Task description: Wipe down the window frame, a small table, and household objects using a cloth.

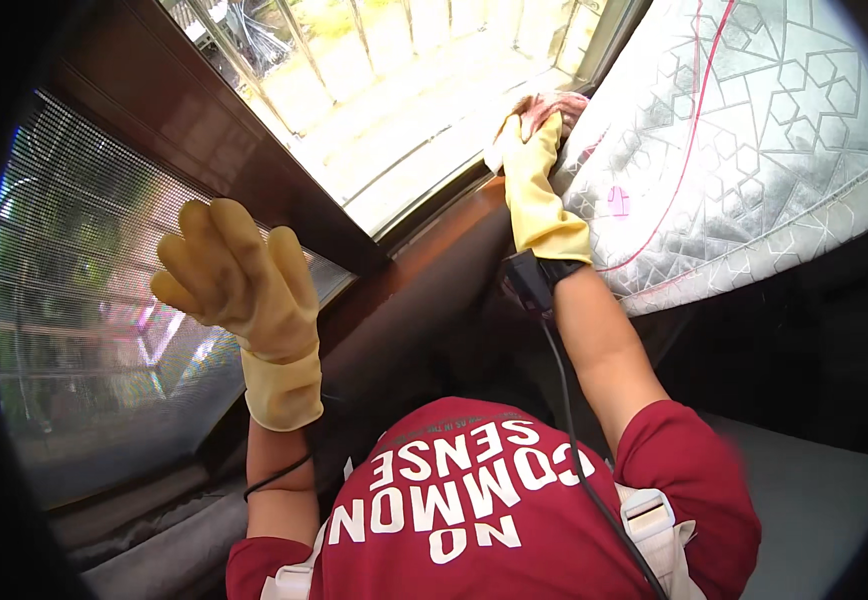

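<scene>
My left hand [239,275], in a yellow rubber glove, is raised flat with its fingers together against the dark brown window frame [214,150], beside a mesh screen [84,300]. It holds nothing. My right hand [532,140], also in a yellow glove, reaches far forward and presses a pink cloth [554,103] onto the window sill [434,215], next to a patterned white mattress [744,140]. A black band with a cable sits on my right wrist [539,275].
Metal bars [354,50] close the open window above the sill. The mattress leans against the wall on the right, above a dark gap. A grey surface [814,490] lies at the lower right. My red shirt fills the bottom centre.
</scene>
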Motion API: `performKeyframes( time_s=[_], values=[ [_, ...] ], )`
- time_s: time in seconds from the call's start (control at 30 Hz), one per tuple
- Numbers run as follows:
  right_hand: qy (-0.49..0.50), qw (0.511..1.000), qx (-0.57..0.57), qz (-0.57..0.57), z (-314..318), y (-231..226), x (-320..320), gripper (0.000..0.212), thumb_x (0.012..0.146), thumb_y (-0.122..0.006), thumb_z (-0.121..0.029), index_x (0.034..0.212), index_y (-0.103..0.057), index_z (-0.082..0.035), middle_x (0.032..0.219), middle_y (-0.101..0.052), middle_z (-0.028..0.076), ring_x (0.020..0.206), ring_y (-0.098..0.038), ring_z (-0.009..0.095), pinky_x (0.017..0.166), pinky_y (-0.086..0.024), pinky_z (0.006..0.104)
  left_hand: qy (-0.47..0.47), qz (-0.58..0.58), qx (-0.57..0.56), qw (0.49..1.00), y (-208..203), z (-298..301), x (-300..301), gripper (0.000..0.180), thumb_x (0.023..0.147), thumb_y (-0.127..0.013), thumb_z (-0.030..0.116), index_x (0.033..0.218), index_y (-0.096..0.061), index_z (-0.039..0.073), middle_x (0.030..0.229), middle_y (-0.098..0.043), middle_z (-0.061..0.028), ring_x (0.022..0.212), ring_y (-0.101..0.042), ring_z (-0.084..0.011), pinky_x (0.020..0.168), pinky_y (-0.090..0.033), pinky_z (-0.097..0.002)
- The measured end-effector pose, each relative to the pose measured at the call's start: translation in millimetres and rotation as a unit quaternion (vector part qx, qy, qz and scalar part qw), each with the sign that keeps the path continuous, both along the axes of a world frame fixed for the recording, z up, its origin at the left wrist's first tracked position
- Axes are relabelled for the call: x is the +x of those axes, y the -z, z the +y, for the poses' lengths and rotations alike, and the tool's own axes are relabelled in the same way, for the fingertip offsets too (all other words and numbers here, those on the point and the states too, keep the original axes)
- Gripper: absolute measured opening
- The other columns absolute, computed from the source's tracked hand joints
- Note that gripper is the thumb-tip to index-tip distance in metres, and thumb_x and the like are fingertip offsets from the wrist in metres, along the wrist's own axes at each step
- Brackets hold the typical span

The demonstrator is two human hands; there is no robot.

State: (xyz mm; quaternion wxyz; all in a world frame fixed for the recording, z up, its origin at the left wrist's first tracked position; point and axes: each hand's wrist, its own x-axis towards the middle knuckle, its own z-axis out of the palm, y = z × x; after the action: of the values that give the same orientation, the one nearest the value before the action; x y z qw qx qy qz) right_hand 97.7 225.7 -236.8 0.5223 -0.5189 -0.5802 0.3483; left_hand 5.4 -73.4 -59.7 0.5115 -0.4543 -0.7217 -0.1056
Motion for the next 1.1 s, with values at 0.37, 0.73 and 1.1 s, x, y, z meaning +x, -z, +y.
performKeyframes(
  time_s=[0.37, 0.73, 1.1],
  values=[
    [-0.422, 0.906, 0.006, 0.032, -156, -56, 58, 0.049, 0.076, -0.073, -0.002, 0.123, -0.060, 0.003, 0.125, -0.060, 0.018, 0.123, -0.056, 0.031, 0.106, -0.043, 0.0360, 0.028, -0.018, 0.006, 0.999, -24, 2, 23, 0.045, 0.089, -0.057, 0.005, 0.132, -0.050, -0.005, 0.127, -0.055, -0.0195, 0.092, -0.049, -0.0340, 0.082, -0.033, -0.0460],
    [-0.243, 0.960, -0.097, -0.103, -45, 0, 63, 0.059, 0.083, -0.075, -0.020, 0.130, -0.045, 0.003, 0.128, -0.056, 0.028, 0.117, -0.058, 0.038, 0.099, -0.048, 0.0411, 0.017, 0.060, -0.068, 0.996, 20, 7, 18, 0.033, 0.088, -0.061, 0.007, 0.120, -0.059, 0.002, 0.115, -0.057, -0.0162, 0.088, -0.050, -0.0306, 0.076, -0.032, -0.0440],
    [-0.525, 0.798, -0.295, -0.035, -127, -35, 106, 0.056, 0.083, -0.064, -0.004, 0.139, -0.053, -0.003, 0.118, -0.065, 0.020, 0.099, -0.067, 0.030, 0.090, -0.052, 0.0360, -0.013, 0.092, -0.058, 0.994, 18, 23, 34, 0.022, 0.082, -0.064, 0.007, 0.104, -0.064, 0.010, 0.114, -0.054, -0.0055, 0.085, -0.045, -0.0286, 0.074, -0.031, -0.0427]
  ],
)
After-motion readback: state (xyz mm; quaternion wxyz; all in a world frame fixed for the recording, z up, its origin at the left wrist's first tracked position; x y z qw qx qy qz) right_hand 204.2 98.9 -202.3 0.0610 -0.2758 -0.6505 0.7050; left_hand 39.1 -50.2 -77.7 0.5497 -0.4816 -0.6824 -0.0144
